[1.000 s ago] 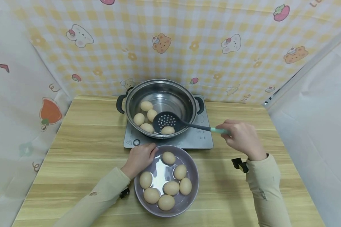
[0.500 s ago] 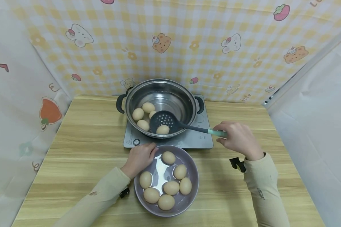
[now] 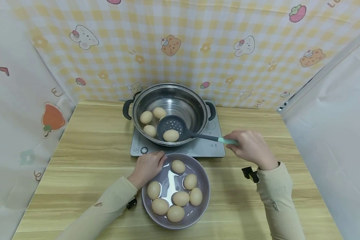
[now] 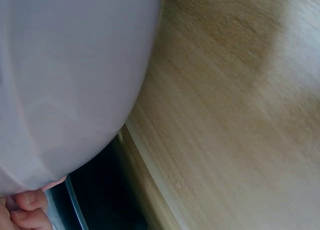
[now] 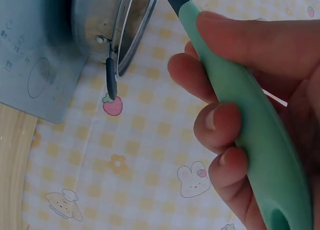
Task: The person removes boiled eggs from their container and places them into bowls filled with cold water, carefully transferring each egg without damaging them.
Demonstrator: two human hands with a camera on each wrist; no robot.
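My right hand (image 3: 252, 146) grips the mint-green handle of a dark slotted skimmer (image 5: 250, 125), fingers curled round it in the right wrist view. The skimmer's perforated head lies inside a steel pot (image 3: 195, 100) and carries one brown egg (image 3: 171, 135). Left of the head, more eggs (image 3: 146, 117) sit in the pot; one is mostly hidden behind the skimmer. My left hand (image 3: 148, 166) holds the upper left rim of a purple-grey bowl (image 3: 206, 186) with several eggs in it. In the left wrist view, curled fingertips (image 4: 32, 207) show at the bowl's edge.
The pot stands on a flat silver induction cooker (image 3: 207, 152) behind the bowl. Its black side handles (image 3: 127, 110) stick out left and right. Under everything is a wooden table (image 3: 93, 156), backed by a yellow checked cloth (image 3: 198, 50).
The skimmer and my right hand have moved slightly left. One egg now rests further up in the skimmer's head. The eggs in the pot have shifted; the left hand and bowl stay still.
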